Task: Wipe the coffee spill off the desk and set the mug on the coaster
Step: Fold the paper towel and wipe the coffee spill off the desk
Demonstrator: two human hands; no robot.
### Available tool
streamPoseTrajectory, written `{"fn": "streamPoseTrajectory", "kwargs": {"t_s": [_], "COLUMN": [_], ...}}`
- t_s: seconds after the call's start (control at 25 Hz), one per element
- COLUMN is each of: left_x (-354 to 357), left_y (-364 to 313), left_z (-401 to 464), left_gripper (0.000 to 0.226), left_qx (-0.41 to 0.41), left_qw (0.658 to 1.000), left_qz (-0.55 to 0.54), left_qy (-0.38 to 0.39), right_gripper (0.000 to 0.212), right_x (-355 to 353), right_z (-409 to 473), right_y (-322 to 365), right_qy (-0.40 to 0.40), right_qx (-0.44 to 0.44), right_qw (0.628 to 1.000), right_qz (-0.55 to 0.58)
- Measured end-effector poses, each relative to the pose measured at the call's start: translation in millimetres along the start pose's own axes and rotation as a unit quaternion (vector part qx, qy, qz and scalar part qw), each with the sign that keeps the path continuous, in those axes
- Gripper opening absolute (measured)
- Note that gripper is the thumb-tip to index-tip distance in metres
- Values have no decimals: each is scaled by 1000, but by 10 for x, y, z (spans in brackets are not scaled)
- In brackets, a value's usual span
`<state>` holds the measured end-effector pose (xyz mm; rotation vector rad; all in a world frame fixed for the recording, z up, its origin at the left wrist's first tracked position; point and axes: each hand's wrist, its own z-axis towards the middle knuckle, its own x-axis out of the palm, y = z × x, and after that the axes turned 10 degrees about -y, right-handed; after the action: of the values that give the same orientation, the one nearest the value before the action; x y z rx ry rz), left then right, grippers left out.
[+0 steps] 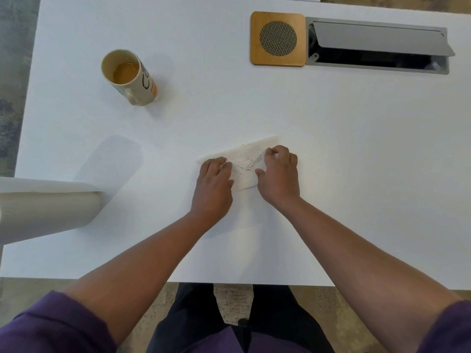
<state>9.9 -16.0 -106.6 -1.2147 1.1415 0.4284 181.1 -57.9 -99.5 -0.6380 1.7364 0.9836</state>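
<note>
A folded white paper towel (248, 159) lies flat on the white desk (356, 149), with a faint brown stain near its middle. My left hand (212, 186) presses on its left end and my right hand (279, 174) grips its right side, fingers curled on the paper. A cream mug (130, 77) with brown coffee in it stands upright at the far left, its handle toward me. The square wooden coaster (277, 39) with a round mesh centre sits at the far right, with nothing on it.
A paper towel roll (48, 212) lies on its side at the desk's left edge. Right of the coaster is an open metal cable hatch (377, 45) set into the desk. The desk's near edge runs just above my legs.
</note>
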Motion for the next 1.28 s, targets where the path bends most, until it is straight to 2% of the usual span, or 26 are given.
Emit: {"fn": "streamPoseTrajectory", "kwargs": {"t_s": [0.12, 0.32, 0.56, 0.72, 0.84, 0.96, 1.08, 1.2, 1.28], "left_x": [88, 121, 114, 60, -42, -167, -251, -273, -292], "left_y": [29, 91, 60, 37, 46, 156, 229, 245, 254], "left_z": [-50, -39, 50, 49, 64, 204, 349, 420, 458], "left_gripper": [53, 69, 70, 67, 55, 44, 31, 9, 6], "left_qx": [23, 47, 44, 44, 25, -60, -158, -158, -166], "left_qw": [998, 989, 988, 986, 994, 996, 987, 987, 986], "left_qz": [51, 116, 116, 127, 101, 47, -9, -12, -7], "left_qy": [32, 75, 95, 94, 26, -36, -30, -11, -4], "right_gripper": [58, 59, 57, 59, 48, 40, 27, 16, 7], "right_x": [59, 171, 189, 107, 1, -53, -64, -48, -33], "right_z": [-105, -240, -97, -24, -8, 31, 56, 39, 9], "right_y": [26, 40, 109, 50, 25, -10, 40, 143, 192], "right_qy": [20, 78, 99, 75, 1, -12, -7, -8, -4], "right_qx": [-42, -102, -130, -169, -81, 25, 50, 67, 65], "right_qw": [997, 989, 980, 978, 997, 1000, 998, 996, 995], "right_qz": [-54, -73, -117, -99, -20, 10, 22, 49, 72]}}
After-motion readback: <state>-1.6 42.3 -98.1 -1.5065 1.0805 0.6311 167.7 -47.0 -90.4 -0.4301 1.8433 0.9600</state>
